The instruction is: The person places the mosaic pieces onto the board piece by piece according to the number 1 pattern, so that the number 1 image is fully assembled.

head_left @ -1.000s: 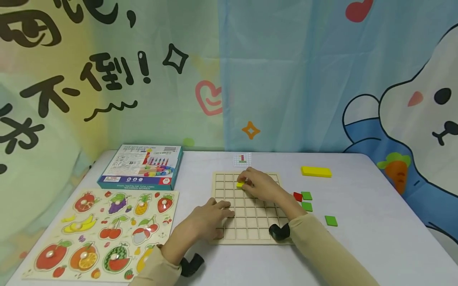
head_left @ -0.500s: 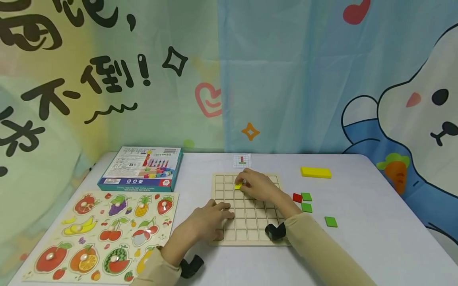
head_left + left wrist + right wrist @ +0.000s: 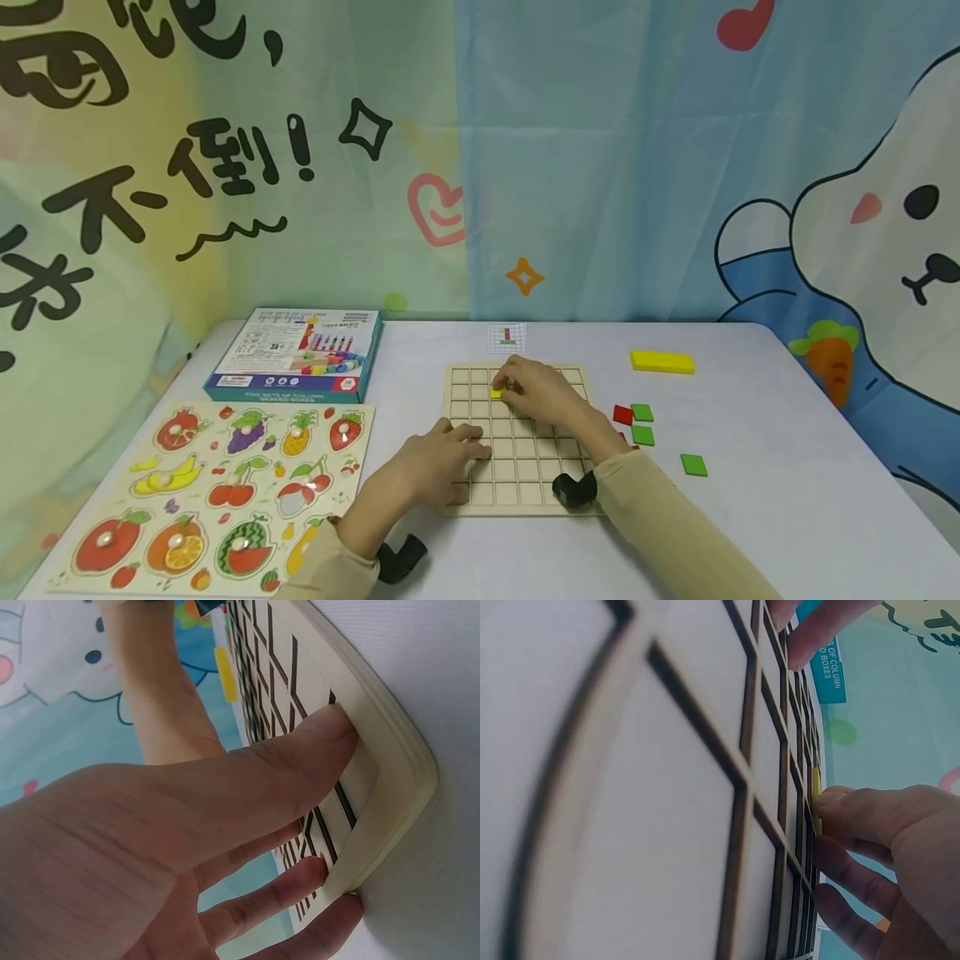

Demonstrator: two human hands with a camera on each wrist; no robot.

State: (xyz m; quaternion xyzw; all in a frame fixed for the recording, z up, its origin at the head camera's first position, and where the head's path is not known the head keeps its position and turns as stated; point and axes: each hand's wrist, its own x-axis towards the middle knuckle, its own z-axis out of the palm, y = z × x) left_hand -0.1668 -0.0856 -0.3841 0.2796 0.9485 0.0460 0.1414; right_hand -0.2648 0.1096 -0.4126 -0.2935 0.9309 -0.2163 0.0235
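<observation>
A wooden grid board (image 3: pixel 525 509) lies on the table in front of the person. At its upper left squares the right hand (image 3: pixel 542 390) pinches a small yellow tile (image 3: pixel 497 394), low over the grid. The right wrist view has the thumb against this yellow tile (image 3: pixel 817 780), close to the grid bars. The left hand (image 3: pixel 438 458) rests on the board's left edge with its fingers spread. In the left wrist view, the left thumb (image 3: pixel 330 735) presses on the frame near a corner, and the other fingers reach along the adjoining edge.
Red tiles (image 3: pixel 622 415) and several green tiles (image 3: pixel 693 465) lie right of the board, some partly behind the right forearm. Behind them is a yellow bar (image 3: pixel 662 362). A pattern card (image 3: pixel 507 338) lies beyond the board. A box (image 3: pixel 292 354) and a fruit puzzle (image 3: pixel 247 450) occupy the left.
The right hand has shifted slightly left with the yellow tile, and its forearm has moved a little left, uncovering more of the red tiles. The left hand stays in place.
</observation>
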